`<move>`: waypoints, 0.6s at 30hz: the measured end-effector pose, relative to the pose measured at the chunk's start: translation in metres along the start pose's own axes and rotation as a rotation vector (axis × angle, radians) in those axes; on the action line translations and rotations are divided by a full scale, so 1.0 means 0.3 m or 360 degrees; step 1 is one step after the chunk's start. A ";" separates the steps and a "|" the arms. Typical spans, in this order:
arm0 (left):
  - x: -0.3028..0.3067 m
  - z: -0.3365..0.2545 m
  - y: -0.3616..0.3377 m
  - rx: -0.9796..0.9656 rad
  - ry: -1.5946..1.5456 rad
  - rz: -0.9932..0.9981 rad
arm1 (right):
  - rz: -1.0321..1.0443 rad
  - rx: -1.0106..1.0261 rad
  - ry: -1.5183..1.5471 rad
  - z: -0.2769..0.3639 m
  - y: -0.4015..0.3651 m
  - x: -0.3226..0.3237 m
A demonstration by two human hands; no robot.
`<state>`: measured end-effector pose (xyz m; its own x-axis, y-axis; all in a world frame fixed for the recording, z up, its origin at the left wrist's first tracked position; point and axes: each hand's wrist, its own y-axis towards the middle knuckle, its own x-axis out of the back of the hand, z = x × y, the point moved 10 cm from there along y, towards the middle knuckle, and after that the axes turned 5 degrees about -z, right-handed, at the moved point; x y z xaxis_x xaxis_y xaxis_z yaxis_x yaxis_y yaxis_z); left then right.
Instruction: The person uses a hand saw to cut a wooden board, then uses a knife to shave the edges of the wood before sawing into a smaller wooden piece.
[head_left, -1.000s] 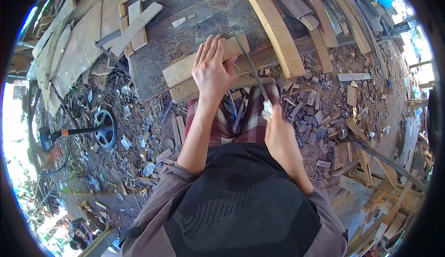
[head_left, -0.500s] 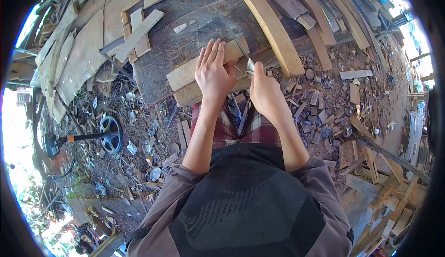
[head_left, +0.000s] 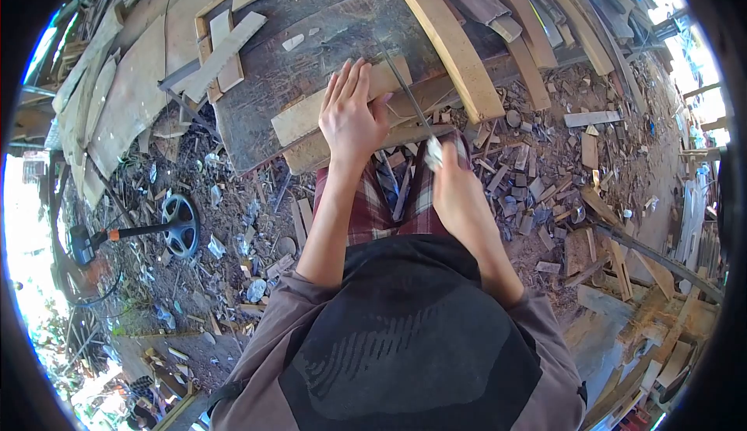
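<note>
My left hand [head_left: 350, 127] lies flat on a pale wooden board [head_left: 298, 122], fingers stretched out and pressing it down. Beneath that board, nearer to me, another plank [head_left: 305, 159] sticks out along the edge of the dark workbench [head_left: 253, 104]. Wrapped round the whitish handle of a narrow handsaw [head_left: 415, 103], my right hand [head_left: 459, 194] is close to my lap. The saw's thin dark blade runs slantwise across the board near its right end. How deep the blade sits in the wood cannot be seen.
A long curved timber [head_left: 447, 38] lies on the bench to the right, with more planks [head_left: 529, 73] beyond it. Short offcuts [head_left: 231, 50] rest at the bench's left. Wood scraps litter the ground, and a tool with a black spoked wheel [head_left: 180, 226] lies at left.
My right hand has drawn the saw back toward my body and slightly right, exposing more blade. My left hand stays on the board. The whole view has shifted slightly.
</note>
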<state>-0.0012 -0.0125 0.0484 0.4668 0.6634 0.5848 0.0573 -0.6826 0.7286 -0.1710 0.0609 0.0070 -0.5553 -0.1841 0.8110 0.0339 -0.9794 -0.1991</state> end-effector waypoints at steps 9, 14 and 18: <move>0.000 -0.001 0.001 0.0069 0.0016 0.0011 | -0.0086 0.0088 -0.0045 0.110 0.142 0.010; 0.001 -0.002 -0.002 0.0030 0.0041 0.0008 | -0.0004 0.0050 0.0030 -0.048 -0.119 -0.013; 0.000 0.000 -0.004 0.0030 -0.0008 0.0020 | 0.0008 0.0024 0.0025 -0.075 -0.152 0.015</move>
<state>-0.0012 -0.0117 0.0474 0.4718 0.6532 0.5923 0.0677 -0.6966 0.7143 -0.1936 0.1065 0.0072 -0.5680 -0.1876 0.8013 0.0488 -0.9796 -0.1947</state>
